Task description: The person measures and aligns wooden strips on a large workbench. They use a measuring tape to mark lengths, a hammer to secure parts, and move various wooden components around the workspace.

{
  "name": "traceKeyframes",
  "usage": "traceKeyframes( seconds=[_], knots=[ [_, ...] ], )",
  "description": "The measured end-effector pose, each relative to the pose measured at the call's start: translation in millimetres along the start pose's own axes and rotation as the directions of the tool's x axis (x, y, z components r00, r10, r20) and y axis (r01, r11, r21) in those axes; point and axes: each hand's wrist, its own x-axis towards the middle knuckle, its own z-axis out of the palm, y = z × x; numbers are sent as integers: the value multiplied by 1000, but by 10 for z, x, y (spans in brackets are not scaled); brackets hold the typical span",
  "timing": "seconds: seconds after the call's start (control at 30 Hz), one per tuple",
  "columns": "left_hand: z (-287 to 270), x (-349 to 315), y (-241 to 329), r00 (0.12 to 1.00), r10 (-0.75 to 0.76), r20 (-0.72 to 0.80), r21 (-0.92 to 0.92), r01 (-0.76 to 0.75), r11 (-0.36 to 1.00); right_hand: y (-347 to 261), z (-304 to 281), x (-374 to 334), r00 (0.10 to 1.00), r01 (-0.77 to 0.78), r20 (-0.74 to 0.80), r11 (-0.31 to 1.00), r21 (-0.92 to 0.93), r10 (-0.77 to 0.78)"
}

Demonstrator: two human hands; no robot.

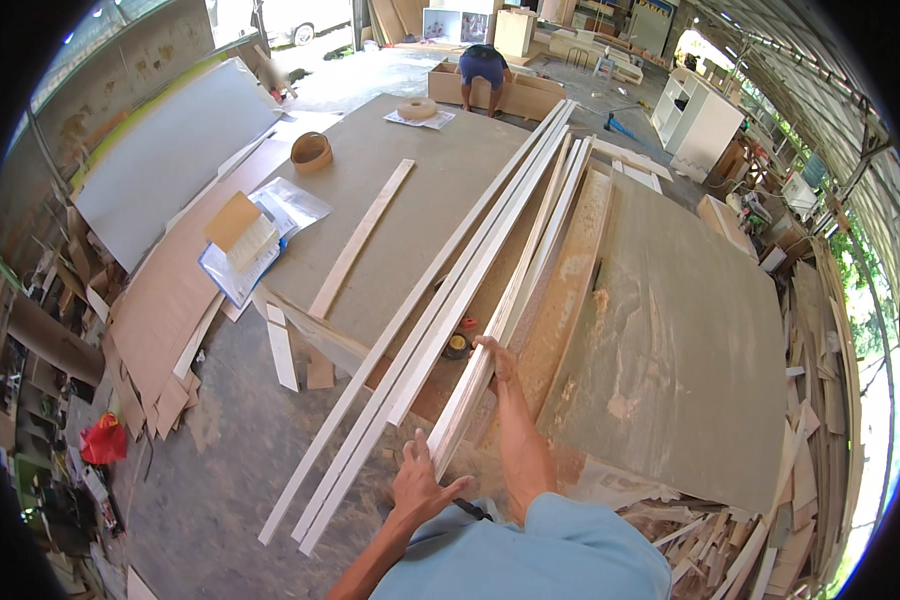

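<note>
At the far left of the scene, a red bag [103, 440] is lying on the floor, left of the big table [440, 180]. On that table's left edge a clipboard of papers [240, 262] is resting, with a brown roll [311, 152] beyond it. A flat board [360, 240] is lying across its middle.

Several long white strips [411, 375] are slanting along the table's right side, their near ends jutting past its near edge. These loose ends seem worth keeping clear of the forearm.

The left hand [425, 488] is hovering short of the table's near edge, thumb and fingers spreading open beside the end of the strip stack [462, 405]; whether it is touching cannot be told. Cupping that end squarely would probably be keeping the pieces flush.

The stack itself is running along the table's right side, right of the white strips. A small round tool [457, 346] is sitting low between them, so a level, unhurried movement seems safest.

The right hand [503, 362] is gripping the stack farther up, fingers curling over it near the table's near right corner. Steady, even pressure there should be stopping the long pieces from twisting or fanning apart.
</note>
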Motion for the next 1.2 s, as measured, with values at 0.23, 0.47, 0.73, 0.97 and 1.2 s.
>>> traceKeyframes(
  seconds=[0.23,0.47,0.73,0.97,1.2],
  knots=[
    [248,26,-112,993,-95,75,116,86,990,-28,-42,-139,982,-105,174,980,171,74],
    [279,-329,-180,999,26,33,43,-27,999,-185,-74,-650,997,-9,79,983,183,-6],
    [912,-747,-58,968,137,210,-179,-100,979,-524,-767,-1357,956,231,-165,969,-85,-242],
    [1595,-1265,552,871,277,405,-344,-136,929,-837,-2118,-1986,853,156,-431,931,-330,-295],
    [2174,-1926,697,819,441,368,-716,-53,696,-895,-4577,-2785,757,-35,-569,850,-526,-321]
  ],
)
